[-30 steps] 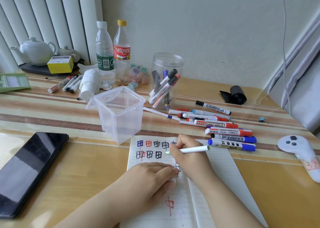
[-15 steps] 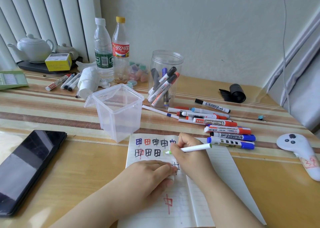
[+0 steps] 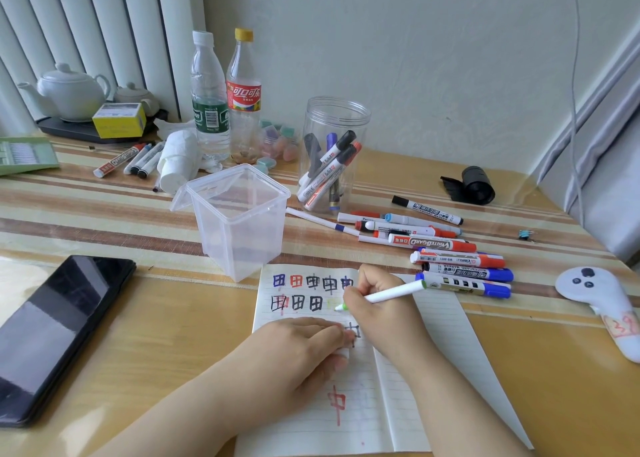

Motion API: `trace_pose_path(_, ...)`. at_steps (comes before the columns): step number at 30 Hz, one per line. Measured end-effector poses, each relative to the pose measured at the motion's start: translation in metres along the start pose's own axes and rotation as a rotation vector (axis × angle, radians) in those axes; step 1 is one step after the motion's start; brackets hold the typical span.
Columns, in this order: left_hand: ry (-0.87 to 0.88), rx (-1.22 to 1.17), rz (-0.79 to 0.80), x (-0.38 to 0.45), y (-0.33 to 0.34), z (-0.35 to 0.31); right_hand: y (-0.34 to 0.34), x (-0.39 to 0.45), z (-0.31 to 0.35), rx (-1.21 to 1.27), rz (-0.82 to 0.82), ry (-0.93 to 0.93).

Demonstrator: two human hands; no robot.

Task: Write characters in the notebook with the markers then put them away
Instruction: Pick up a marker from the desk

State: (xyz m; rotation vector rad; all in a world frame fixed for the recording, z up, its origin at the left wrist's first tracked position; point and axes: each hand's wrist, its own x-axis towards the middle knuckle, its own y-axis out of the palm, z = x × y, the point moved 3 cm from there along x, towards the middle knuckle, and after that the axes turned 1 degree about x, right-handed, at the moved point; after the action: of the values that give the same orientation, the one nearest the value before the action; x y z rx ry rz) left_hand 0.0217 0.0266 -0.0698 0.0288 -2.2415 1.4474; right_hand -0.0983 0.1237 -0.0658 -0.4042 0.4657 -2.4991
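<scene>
Two hands on the notebook (image 3: 429, 363) — right hand (image 3: 379, 312) grips a green marker (image 3: 388, 295), left hand (image 3: 304, 345) presses flat

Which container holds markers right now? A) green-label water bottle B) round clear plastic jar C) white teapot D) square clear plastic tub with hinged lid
B: the round clear plastic jar has several markers standing inside, while the square clear plastic tub in front of it looks empty; the right hand holds a white green-tipped marker over the lined notebook.
</scene>
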Motion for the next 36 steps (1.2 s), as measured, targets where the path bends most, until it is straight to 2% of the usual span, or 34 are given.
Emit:
trace_pose_path(11,-0.033,-0.045,0.004,-0.002,0.003,0.002,-0.004,-0.003,0.003,0.012,-0.055,-0.012)
trace_pose_path(13,-0.085,-0.13,-0.004,-0.004,0.002,0.004,-0.008,-0.003,0.003,0.089,-0.127,-0.03)
trace_pose_path(15,-0.214,-0.287,-0.053,-0.006,-0.005,0.007,-0.014,-0.002,0.008,0.161,-0.171,-0.033)
trace_pose_path(19,-0.37,-0.392,-0.214,-0.003,-0.024,0.015,-0.019,-0.001,0.027,0.257,-0.024,-0.042)
trace_pose_path(24,-0.429,-0.53,-0.202,0.001,-0.03,0.015,-0.018,-0.007,0.047,0.291,0.116,-0.127)
trace_pose_path(36,-0.409,-0.484,-0.16,0.006,-0.042,0.004,-0.016,-0.013,0.052,0.277,0.118,-0.111)
